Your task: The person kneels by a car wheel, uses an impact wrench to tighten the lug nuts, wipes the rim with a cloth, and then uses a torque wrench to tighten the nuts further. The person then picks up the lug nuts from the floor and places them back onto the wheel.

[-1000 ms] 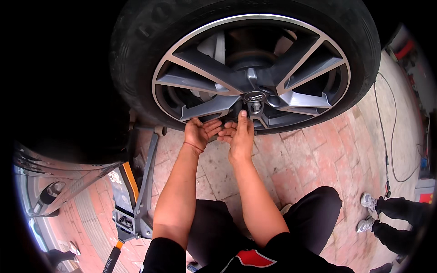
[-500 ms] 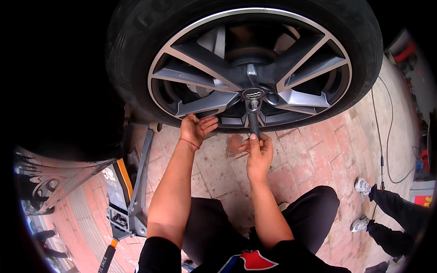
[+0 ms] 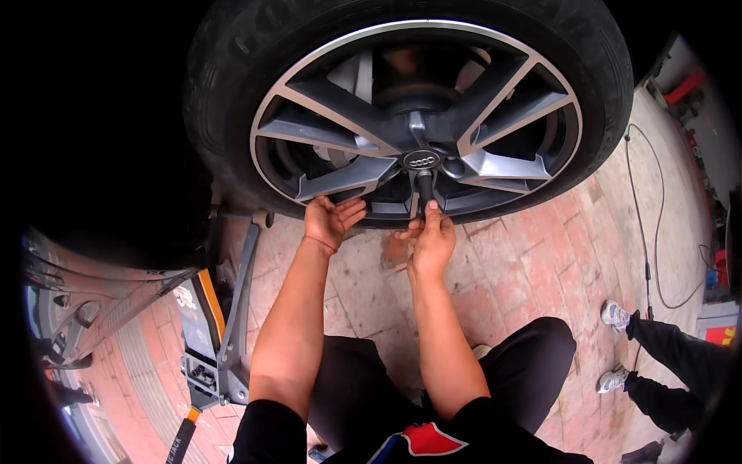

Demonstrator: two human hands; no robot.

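- Fingers (image 3: 433, 210) of your right hand (image 3: 431, 243) pinch a dark cylinder (image 3: 425, 184), its far end at the wheel (image 3: 398, 131), just below the centre cap (image 3: 421, 160).
- Your left hand (image 3: 325, 223) hangs palm up, fingers loosely spread, by the tyre's (image 3: 220, 131) lower edge.

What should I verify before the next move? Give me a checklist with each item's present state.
1. Right hand gripping the dark cylindrical tube: ok.
2. Tube's upper end just below the round dark centre cap of the grey spoked wheel: ok.
3. Tube fully seated: cannot tell; its far end is hidden.
4. Bare left hand off the wheel: cannot tell; it is open and holds nothing, but its fingers overlap the lower rim in this view.
5. Grey-and-orange metal jack bearing weight: cannot tell.
6. Bystander's grey-and-white shoes and thin black cable away from both hands: ok.
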